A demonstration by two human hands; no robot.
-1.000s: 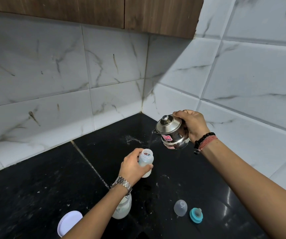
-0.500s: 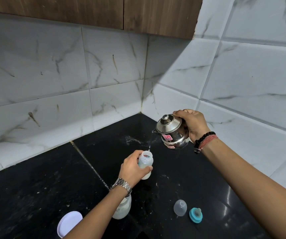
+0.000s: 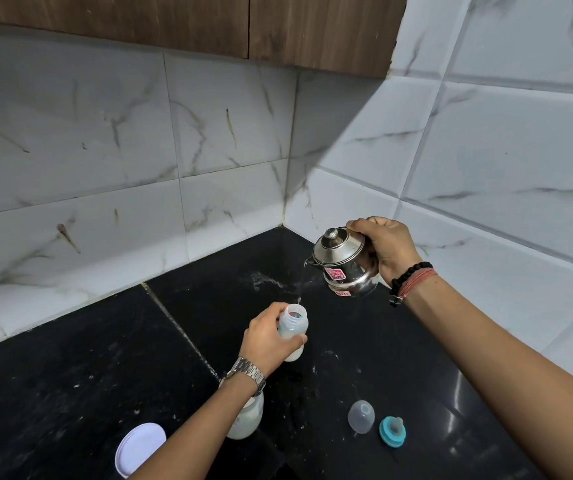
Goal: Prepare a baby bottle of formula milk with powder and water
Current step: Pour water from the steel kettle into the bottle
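Note:
My left hand grips a small clear baby bottle standing upright on the black counter, its mouth uncovered. My right hand holds a steel kettle tilted to the left above it. A thin stream of water runs from the spout down into the bottle's mouth. The bottle's clear cap and teal teat ring lie on the counter to the right, near me.
A jar of white powder stands under my left forearm, its white lid lying to the left. The black counter meets tiled walls behind and to the right. Wooden cabinets hang overhead. Powder specks dot the counter.
Both hands hold almost the same pose throughout. Water keeps streaming from the kettle into the bottle.

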